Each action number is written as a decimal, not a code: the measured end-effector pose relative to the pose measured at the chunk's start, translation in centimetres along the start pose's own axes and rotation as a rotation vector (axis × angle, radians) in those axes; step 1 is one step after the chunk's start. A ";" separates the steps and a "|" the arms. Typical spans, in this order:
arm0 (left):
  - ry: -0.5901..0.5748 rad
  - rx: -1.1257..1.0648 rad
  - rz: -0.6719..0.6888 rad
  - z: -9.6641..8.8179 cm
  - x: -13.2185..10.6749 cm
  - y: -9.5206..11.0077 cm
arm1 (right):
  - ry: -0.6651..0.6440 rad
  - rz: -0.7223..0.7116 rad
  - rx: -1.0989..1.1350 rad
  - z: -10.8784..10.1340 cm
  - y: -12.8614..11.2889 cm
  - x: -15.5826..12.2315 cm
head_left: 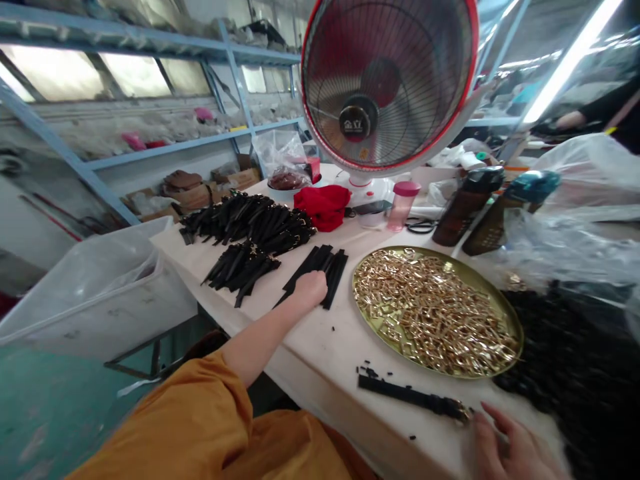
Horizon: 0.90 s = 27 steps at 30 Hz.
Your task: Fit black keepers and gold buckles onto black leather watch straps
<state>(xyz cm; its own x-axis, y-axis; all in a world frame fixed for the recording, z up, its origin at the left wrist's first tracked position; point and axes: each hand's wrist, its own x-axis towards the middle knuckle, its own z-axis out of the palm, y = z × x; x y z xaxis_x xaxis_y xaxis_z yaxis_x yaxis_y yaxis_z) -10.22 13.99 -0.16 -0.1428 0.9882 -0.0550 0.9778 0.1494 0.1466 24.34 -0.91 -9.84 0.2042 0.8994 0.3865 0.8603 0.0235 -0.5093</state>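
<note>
Right hand [510, 447] by black strap [415, 398]; pale table [320, 353]; blue shelving [165, 145] behind.

Heater hub badge [355, 123], two Chinese characters, apparently 金立

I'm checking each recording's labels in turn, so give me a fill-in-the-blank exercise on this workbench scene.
1. The left hand rests on a flat bundle of ____ strips.
2. The round tray holds a heap of ____-coloured metal pieces.
3. The long strap at the table's near edge lies closest to the person's ____.
4. The cloth by the heater is ____.
Missing words: black; gold; right hand; red.
</note>
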 end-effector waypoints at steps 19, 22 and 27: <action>-1.545 -1.299 0.244 1.3 -16.2 10.3 | -0.291 0.829 1.171 -5.4 -7.5 -0.8; -1.503 -1.322 0.247 1.6 -16.1 10.7 | -0.318 0.722 0.990 -5.4 -6.8 -0.5; -1.410 -1.325 0.092 1.5 -15.7 11.0 | -0.142 0.429 0.056 -7.2 -1.4 1.4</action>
<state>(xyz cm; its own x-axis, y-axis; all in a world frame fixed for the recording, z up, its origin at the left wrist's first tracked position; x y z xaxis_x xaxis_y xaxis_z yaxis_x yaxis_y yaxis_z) 3.01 0.04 0.85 0.7624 0.3613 -0.5369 0.1578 0.7008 0.6957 26.77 -2.84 -3.09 0.4671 0.8839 0.0236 0.6842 -0.3445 -0.6428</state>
